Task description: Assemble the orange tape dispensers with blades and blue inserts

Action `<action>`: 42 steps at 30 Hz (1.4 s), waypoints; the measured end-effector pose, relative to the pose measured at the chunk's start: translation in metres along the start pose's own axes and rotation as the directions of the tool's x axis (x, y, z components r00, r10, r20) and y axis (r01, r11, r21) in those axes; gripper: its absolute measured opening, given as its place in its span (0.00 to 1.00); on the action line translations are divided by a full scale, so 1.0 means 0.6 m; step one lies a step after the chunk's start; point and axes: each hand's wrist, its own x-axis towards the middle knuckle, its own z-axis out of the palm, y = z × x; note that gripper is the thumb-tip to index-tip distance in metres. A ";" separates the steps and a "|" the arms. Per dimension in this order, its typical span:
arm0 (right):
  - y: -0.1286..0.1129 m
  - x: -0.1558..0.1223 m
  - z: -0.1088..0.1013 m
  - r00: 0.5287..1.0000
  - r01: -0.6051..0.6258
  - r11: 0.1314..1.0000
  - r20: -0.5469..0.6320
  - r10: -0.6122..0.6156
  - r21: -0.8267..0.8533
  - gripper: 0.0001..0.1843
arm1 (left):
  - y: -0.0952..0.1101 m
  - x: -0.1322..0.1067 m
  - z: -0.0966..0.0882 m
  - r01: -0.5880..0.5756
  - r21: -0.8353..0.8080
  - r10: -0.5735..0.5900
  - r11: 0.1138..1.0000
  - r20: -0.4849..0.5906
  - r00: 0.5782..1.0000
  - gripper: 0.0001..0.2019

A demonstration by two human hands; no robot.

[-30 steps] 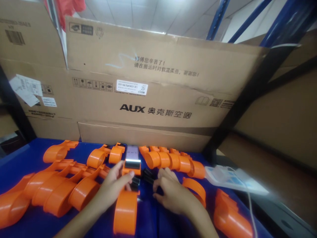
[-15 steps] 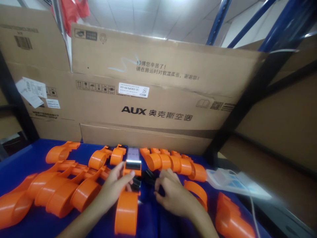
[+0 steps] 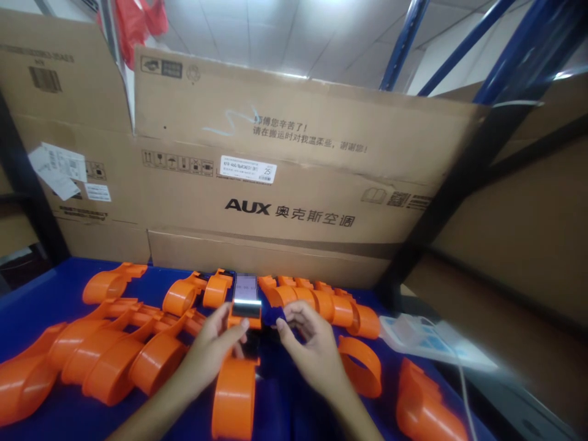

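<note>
My left hand (image 3: 215, 340) is closed on an orange plastic part (image 3: 241, 321), thumb across its front. A phone-like device (image 3: 247, 291) with a lit screen and a dark lower edge stands just above that part. Black material (image 3: 250, 346) shows below the thumb, partly hidden by the fingers. To its right, my right hand (image 3: 312, 343) pinches a small dark blue piece (image 3: 274, 315) between thumb and fingers; its kind is unclear. An orange ring-shaped part (image 3: 234, 398) lies below my left hand; whether it joins the held part I cannot tell.
Several orange ring-shaped parts (image 3: 156, 361) lie on the blue surface (image 3: 184, 422) at left, with more (image 3: 342, 309) behind my right hand. Loose orange parts (image 3: 362, 367) sit at right. A cardboard box (image 3: 294, 184) walls the back. A white tray (image 3: 432, 343) and cable stand at right.
My right hand has turned and its fingers have come up beside the left hand. A dark blue piece now shows at its fingertips. My left hand has stayed nearly in place.
</note>
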 end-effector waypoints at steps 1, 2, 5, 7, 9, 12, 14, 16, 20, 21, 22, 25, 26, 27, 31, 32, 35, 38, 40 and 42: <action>0.000 -0.002 0.005 1.000 0.015 1.000 -0.025 -0.014 0.014 0.09 | 0.000 0.000 0.000 0.002 0.000 -0.002 1.000 -0.006 1.000 0.18; 0.001 -0.003 0.009 0.999 0.029 0.999 -0.042 -0.028 0.021 0.10 | -0.001 0.001 -0.001 0.003 0.000 -0.003 1.000 -0.010 1.000 0.19; 0.005 -0.004 0.013 0.997 0.054 0.999 -0.046 -0.054 0.008 0.20 | -0.004 0.002 -0.003 -0.001 0.005 0.001 1.000 -0.002 1.000 0.20; 0.009 -0.004 0.011 0.998 0.054 0.998 -0.036 -0.054 -0.017 0.22 | -0.004 0.001 -0.003 -0.003 0.012 0.003 1.000 0.011 1.000 0.19; 0.011 -0.004 0.011 0.998 0.039 0.999 -0.044 -0.041 -0.026 0.16 | -0.003 0.000 -0.003 -0.012 0.026 0.012 1.000 0.022 1.000 0.18; 0.013 -0.003 0.015 0.997 0.026 0.998 -0.075 -0.021 0.055 0.13 | 0.000 -0.003 -0.001 -0.018 0.032 0.017 0.999 0.020 1.000 0.18; 0.012 -0.002 0.018 0.997 0.026 0.993 -0.071 -0.018 0.116 0.16 | 0.001 -0.004 0.000 -0.005 0.019 0.005 1.000 0.015 1.000 0.18; 0.010 0.000 0.020 0.998 0.031 0.992 -0.051 -0.025 0.120 0.17 | 0.001 -0.005 -0.001 0.007 0.009 -0.007 1.000 0.014 1.000 0.19; 0.008 0.000 0.022 0.998 0.057 0.994 -0.037 -0.054 0.091 0.22 | -0.003 -0.004 -0.001 0.000 0.027 0.000 1.000 0.014 1.000 0.20; 0.008 -0.001 0.023 0.998 0.055 0.993 -0.040 -0.051 0.108 0.24 | -0.003 -0.004 -0.001 -0.004 0.032 0.004 0.999 0.013 1.000 0.20; 0.009 -0.002 0.024 0.998 0.047 0.991 -0.044 -0.041 0.125 0.25 | -0.003 -0.004 -0.001 -0.008 0.036 0.008 0.999 0.012 1.000 0.19; 0.013 -0.004 0.025 0.998 0.008 0.995 -0.060 -0.002 0.100 0.16 | -0.001 -0.005 0.001 -0.019 0.038 0.018 0.999 0.012 1.000 0.18; 0.013 -0.004 0.025 0.997 0.004 0.998 -0.071 0.000 0.059 0.13 | 0.000 -0.006 0.002 -0.018 0.039 0.017 0.999 0.010 1.000 0.18; 0.013 -0.005 0.024 0.996 0.012 1.000 -0.086 -0.011 0.010 0.12 | 0.000 -0.006 0.003 -0.015 0.038 0.014 0.999 0.007 1.000 0.18; 0.005 -0.008 0.024 0.976 0.123 0.979 -0.161 -0.149 -0.160 0.13 | -0.003 -0.006 0.004 -0.012 0.042 0.012 0.999 0.008 1.000 0.17; 0.002 -0.009 0.026 0.969 0.149 0.972 -0.171 -0.181 -0.180 0.13 | -0.005 -0.006 0.004 -0.017 0.041 0.017 0.999 0.009 1.000 0.18; -0.001 -0.017 0.037 0.962 0.187 0.969 -0.172 -0.214 -0.160 0.14 | -0.005 -0.007 0.003 -0.030 0.031 0.030 0.999 -0.006 1.000 0.18; 0.002 -0.023 0.046 0.970 0.182 0.980 -0.148 -0.192 -0.078 0.15 | -0.002 -0.009 0.004 -0.023 0.024 0.024 0.999 -0.022 0.999 0.17; 0.006 -0.023 0.048 0.974 0.174 0.984 -0.138 -0.178 -0.041 0.15 | 0.000 -0.010 0.006 -0.016 0.014 0.016 1.000 -0.024 1.000 0.17; 0.007 -0.020 0.047 0.973 0.179 0.983 -0.141 -0.181 -0.026 0.15 | 0.000 -0.010 0.007 -0.017 0.000 0.017 1.000 -0.017 1.000 0.16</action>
